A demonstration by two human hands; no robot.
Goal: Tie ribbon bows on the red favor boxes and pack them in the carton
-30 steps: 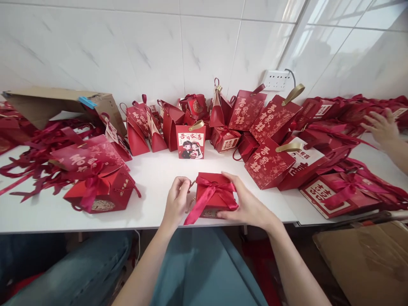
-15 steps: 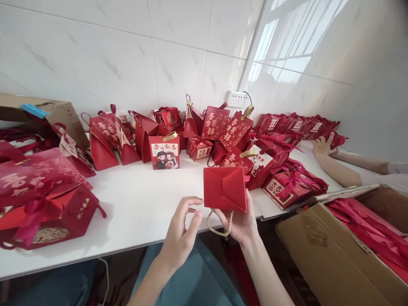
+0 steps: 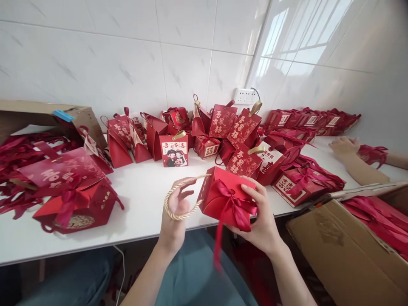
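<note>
A red gift box (image 3: 212, 202) with a dark pink ribbon bow (image 3: 236, 206) on top is in my right hand (image 3: 263, 216), its fingers closed round the box's right side. From the box's left side a gold rope handle (image 3: 178, 217) loops out. My left hand (image 3: 175, 212) is at this loop, fingers apart and slightly bent, and the rope crosses in front of the palm. Whether the hand passes through the loop I cannot tell. Just beyond the held box stand a red patterned box (image 3: 244, 163) and a red box with a white front (image 3: 269, 163).
Many red gift boxes line the white table (image 3: 143, 187) along the tiled wall. A larger ribboned box (image 3: 95, 208) stands at left, before an open carton (image 3: 86, 119). Another carton (image 3: 338, 242) is at lower right. Another person's hand (image 3: 344, 146) rests at far right.
My right hand has turned the box from its plain base to its bow side. My left hand has moved slightly left and up to the rope handle. The view has swung left.
</note>
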